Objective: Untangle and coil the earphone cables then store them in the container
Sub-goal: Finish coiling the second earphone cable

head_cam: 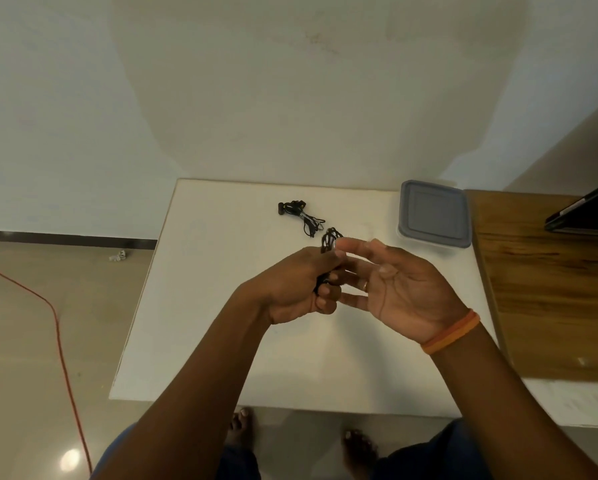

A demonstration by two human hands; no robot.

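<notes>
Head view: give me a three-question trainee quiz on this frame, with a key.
1. True or false: the container has its lid on.
2. Which hand grips the black cable: A left, B right?
3. Fill in: a second earphone bundle lies on the ____ board.

Key: 1 true. 2 A; the right hand's fingers are straight, beside the cable. 3 white.

The single head-worn view looks steeply down (wide-angle, close above) onto the white table (221,323).
</notes>
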